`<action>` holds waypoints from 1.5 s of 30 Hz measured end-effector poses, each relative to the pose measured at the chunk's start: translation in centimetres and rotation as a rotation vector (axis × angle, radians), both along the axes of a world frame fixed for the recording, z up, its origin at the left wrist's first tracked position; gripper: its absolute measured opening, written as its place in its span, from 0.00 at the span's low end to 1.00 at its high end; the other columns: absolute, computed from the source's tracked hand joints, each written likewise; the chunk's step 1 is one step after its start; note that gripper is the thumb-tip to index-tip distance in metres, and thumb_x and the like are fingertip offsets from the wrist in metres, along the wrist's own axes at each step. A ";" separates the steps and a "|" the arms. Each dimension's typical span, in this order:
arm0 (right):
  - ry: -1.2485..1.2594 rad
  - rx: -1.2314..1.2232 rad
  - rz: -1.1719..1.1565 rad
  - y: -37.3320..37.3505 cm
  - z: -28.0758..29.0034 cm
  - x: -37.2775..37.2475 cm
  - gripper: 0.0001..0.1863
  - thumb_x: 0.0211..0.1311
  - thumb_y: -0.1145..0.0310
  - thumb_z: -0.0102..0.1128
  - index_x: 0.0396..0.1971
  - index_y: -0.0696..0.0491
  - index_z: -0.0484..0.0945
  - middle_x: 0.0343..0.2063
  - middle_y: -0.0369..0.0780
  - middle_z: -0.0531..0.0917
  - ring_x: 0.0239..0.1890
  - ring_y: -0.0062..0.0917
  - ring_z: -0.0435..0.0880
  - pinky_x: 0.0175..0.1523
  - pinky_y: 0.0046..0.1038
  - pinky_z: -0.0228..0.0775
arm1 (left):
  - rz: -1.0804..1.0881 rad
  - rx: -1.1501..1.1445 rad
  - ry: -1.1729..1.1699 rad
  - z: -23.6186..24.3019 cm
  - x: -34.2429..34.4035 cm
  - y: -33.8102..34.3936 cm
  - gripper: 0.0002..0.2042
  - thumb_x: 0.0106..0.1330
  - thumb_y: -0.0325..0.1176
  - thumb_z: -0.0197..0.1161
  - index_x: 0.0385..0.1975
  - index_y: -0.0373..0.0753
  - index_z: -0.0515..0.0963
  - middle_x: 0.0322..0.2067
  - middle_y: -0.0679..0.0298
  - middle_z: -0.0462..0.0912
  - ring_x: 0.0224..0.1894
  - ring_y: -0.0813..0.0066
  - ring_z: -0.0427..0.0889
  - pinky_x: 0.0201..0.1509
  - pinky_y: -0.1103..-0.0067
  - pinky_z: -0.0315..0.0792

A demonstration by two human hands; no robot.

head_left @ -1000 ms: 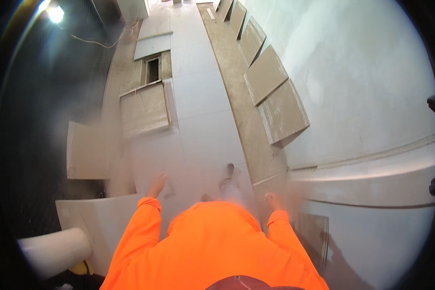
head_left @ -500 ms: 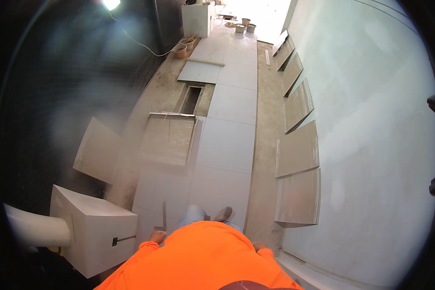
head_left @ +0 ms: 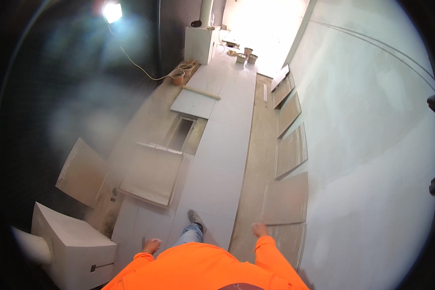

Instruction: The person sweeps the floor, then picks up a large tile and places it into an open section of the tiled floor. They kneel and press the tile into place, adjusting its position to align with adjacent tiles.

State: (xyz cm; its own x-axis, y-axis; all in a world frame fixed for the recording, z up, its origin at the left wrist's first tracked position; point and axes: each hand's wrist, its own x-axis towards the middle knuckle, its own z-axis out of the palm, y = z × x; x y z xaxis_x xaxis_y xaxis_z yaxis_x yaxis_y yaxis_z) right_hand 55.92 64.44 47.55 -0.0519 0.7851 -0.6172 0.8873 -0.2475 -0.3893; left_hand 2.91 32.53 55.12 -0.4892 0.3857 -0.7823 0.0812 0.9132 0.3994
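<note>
Left hand (head_left: 152, 246) and right hand (head_left: 260, 230) are curled (whether holding something, I cannot tell); the right is near a leaning tile (head_left: 289, 197).

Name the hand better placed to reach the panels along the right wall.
Probably the right hand: it appears close to the panels, while the left hand is farther off, across the body.

A plain, bright orange top (head_left: 203, 268) with long sleeves (head_left: 279, 260) and snug cuffs (head_left: 264, 242) leaves the left hand (head_left: 152, 246) and right hand (head_left: 260, 229) bare, worn with faded blue jeans (head_left: 192, 235), a grey-brown shoe (head_left: 195, 217) and a dark maroon cap (head_left: 241, 286) with a curved edge.
</note>
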 end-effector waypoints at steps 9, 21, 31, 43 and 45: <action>-0.119 -0.198 0.771 4.8 -8.6 -2.9 0.17 0.70 0.55 0.54 0.41 0.51 0.86 0.34 0.37 0.89 0.29 0.28 0.87 0.30 0.35 0.74 | -0.554 0.160 0.158 -5.7 -10.6 20.8 0.19 0.67 0.49 0.58 0.31 0.37 0.84 0.25 0.56 0.86 0.27 0.62 0.84 0.35 0.65 0.76; 0.022 -0.334 -0.095 20.6 -1.8 -4.9 0.14 0.65 0.59 0.63 0.46 0.48 0.87 0.46 0.43 0.89 0.50 0.38 0.89 0.52 0.42 0.82 | -0.068 0.362 0.046 -2.0 -11.6 36.3 0.20 0.68 0.44 0.60 0.50 0.35 0.84 0.34 0.61 0.88 0.32 0.70 0.85 0.39 0.70 0.77; 0.091 -0.249 0.214 32.5 -1.5 -10.2 0.19 0.72 0.52 0.53 0.36 0.52 0.84 0.26 0.37 0.84 0.28 0.27 0.83 0.35 0.37 0.74 | -0.133 -0.029 -0.023 -3.2 -4.0 25.3 0.18 0.66 0.40 0.62 0.49 0.36 0.85 0.31 0.55 0.85 0.31 0.67 0.83 0.41 0.69 0.79; -0.213 -0.033 0.792 53.1 -5.2 -9.5 0.16 0.69 0.59 0.56 0.47 0.47 0.90 0.50 0.43 0.89 0.52 0.41 0.87 0.60 0.43 0.78 | 0.594 0.249 -0.092 2.2 6.4 38.2 0.19 0.68 0.38 0.64 0.53 0.34 0.84 0.34 0.62 0.86 0.34 0.71 0.83 0.42 0.73 0.79; -0.134 -0.056 0.795 53.1 -4.4 -10.4 0.15 0.68 0.65 0.56 0.46 0.44 0.91 0.50 0.42 0.89 0.52 0.40 0.88 0.59 0.42 0.79 | 0.559 0.295 -0.006 3.0 8.3 38.5 0.19 0.69 0.38 0.64 0.55 0.32 0.83 0.36 0.65 0.86 0.35 0.73 0.83 0.43 0.75 0.79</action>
